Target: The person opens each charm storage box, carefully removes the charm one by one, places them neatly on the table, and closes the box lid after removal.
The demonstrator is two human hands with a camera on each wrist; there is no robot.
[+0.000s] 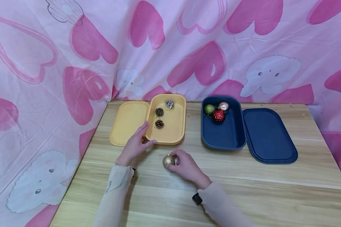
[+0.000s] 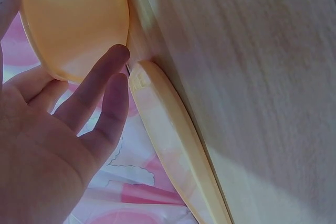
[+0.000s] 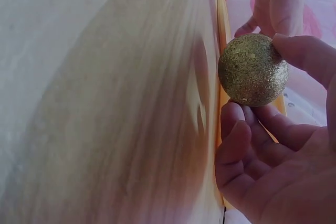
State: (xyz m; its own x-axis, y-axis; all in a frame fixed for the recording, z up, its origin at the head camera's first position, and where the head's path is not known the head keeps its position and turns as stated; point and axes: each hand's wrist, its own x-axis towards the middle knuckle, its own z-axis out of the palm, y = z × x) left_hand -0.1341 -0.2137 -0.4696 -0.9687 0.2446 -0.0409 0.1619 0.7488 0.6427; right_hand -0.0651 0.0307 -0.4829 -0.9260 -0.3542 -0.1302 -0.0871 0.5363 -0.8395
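- the right hand pinches a gold ball between thumb and fingertips; its fingers are bent and clamped on the glittery surface.
- the gold ball is over the table, just on the near side of the yellow box, with a thin thread at its top.
- the left hand is at the near left corner of the yellow box, its thumb and forefinger spread well apart, thumb along the near wall and forefinger by the left wall; i cannot tell how firmly they press.
- inside the yellow box lie two brown pinecones on the left side and a silvery pinecone near the far end.
- a yellow lid lies flat to the left of that box, partly behind the left hand.
- farther right stands a navy box; a green ball, a red ball and a pink ball are bunched at its far end.
- a navy lid lies right beside it.
- a pink heart-print cloth hangs behind.
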